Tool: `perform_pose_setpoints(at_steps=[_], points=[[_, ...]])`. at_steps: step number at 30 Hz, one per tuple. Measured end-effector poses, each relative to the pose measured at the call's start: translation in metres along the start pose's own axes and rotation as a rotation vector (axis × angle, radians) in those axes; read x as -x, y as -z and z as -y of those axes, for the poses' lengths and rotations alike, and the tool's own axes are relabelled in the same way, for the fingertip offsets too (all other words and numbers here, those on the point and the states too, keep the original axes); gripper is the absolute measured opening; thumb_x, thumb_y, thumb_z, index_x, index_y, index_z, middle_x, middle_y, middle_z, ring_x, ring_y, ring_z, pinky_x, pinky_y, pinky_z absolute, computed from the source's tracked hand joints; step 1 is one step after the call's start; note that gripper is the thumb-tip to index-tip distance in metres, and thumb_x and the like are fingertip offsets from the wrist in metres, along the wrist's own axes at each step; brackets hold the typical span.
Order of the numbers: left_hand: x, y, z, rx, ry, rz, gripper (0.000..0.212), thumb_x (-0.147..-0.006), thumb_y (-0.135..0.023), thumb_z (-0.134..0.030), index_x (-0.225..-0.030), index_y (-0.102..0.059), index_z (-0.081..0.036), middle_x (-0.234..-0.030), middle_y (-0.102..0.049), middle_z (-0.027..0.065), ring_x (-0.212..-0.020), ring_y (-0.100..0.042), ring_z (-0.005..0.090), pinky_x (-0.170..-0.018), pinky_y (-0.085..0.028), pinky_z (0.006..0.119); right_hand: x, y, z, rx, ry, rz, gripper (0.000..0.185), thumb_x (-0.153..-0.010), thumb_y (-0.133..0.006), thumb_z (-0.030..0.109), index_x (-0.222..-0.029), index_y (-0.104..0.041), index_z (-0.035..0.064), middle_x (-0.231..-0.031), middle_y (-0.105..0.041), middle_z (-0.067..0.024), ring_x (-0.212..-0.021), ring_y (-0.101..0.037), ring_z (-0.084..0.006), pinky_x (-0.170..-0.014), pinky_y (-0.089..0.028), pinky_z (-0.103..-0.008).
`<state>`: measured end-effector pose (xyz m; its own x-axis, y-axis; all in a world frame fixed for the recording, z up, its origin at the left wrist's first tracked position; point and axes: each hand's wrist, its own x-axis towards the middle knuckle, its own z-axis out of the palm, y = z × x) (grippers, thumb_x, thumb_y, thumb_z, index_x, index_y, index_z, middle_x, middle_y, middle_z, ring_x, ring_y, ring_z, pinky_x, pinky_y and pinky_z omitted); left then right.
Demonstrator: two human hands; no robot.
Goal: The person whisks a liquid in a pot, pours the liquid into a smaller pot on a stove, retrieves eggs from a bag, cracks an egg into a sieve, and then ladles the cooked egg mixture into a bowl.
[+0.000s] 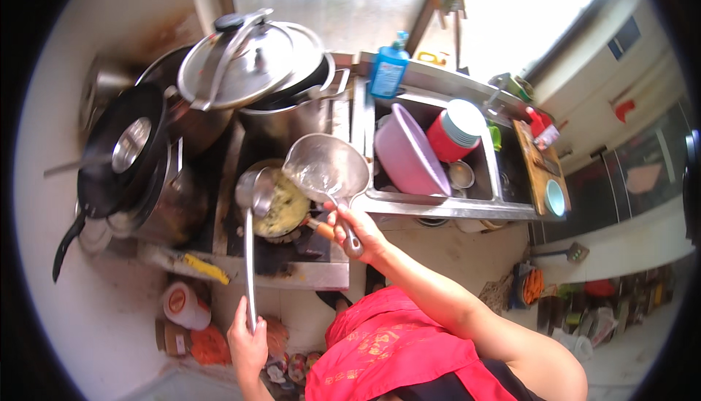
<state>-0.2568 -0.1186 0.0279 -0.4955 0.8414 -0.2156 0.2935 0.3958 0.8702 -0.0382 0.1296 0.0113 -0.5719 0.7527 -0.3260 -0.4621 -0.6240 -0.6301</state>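
My left hand point(249, 341) grips the long handle of a metal ladle point(256, 193), whose bowl is over the left side of a small pan on the stove. Yellowish food point(286, 209) with greenish bits lies in that pan. In my right hand point(361, 232) is the dark handle of a metal saucepan point(327, 165), tilted beside the small pan's upper right edge; its inside looks wet and shiny. The small pan's wooden handle point(322, 229) points toward my right hand.
Large steel pots with lids point(241, 64) and a black wok point(123, 149) crowd the stove's left and back. Rightward, a steel sink point(438, 204) holds a purple basin point(408, 152) and stacked bowls point(457, 127). A blue bottle point(389, 70) and a wooden cutting board point(539, 174) flank it.
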Motion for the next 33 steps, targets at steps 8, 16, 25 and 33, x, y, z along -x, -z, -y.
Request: perform_pose_setpoints(at_steps=[8, 16, 25, 33], points=[[0.011, -0.029, -0.023, -0.03, 0.032, 0.045, 0.056, -0.084, -0.053, 0.001, -0.138, -0.037, 0.002, -0.078, -0.056, 0.0038, -0.045, -0.048, 0.0068, -0.037, -0.04, 0.023, 0.054, 0.059, 0.107, 0.043, 0.181, -0.02, 0.052, -0.086, -0.057, 0.01, -0.133, -0.035, 0.0076, -0.084, -0.061, -0.0066, -0.054, -0.058, -0.0129, -0.045, -0.045, -0.0213], [0.027, -0.101, -0.085, -0.11, 0.179, -0.098, 0.046, -0.087, -0.054, -0.003, -0.132, -0.045, -0.003, -0.074, -0.055, 0.0038, -0.043, -0.046, 0.0087, -0.036, -0.037, 0.024, 0.009, 0.187, 0.24, 0.06, 0.258, -0.098, 0.049, -0.092, -0.053, 0.015, -0.137, -0.034, 0.0145, -0.082, -0.057, -0.0053, -0.059, -0.055, -0.0125, -0.054, -0.046, -0.0234], [0.032, -0.173, -0.114, -0.051, 0.325, -0.232, 0.057, -0.089, -0.059, -0.008, -0.14, -0.035, -0.008, -0.061, -0.054, 0.0041, -0.036, -0.043, 0.0095, -0.026, -0.029, 0.025, -0.119, 0.311, 0.364, 0.074, 0.148, -0.126, 0.051, -0.09, -0.058, 0.023, -0.135, -0.037, 0.0155, -0.079, -0.061, -0.0043, -0.056, -0.055, -0.0131, -0.05, -0.045, -0.0252], [0.032, -0.206, -0.122, 0.047, 0.326, -0.325, 0.055, -0.085, -0.061, -0.001, -0.136, -0.039, -0.002, -0.071, -0.057, 0.0053, -0.039, -0.046, 0.0102, -0.033, -0.035, 0.024, -0.16, 0.36, 0.455, -0.123, 0.432, -0.154, 0.036, -0.091, -0.057, 0.024, -0.125, -0.046, 0.0241, -0.077, -0.062, 0.0001, -0.052, -0.054, -0.0099, -0.04, -0.04, -0.0221]])
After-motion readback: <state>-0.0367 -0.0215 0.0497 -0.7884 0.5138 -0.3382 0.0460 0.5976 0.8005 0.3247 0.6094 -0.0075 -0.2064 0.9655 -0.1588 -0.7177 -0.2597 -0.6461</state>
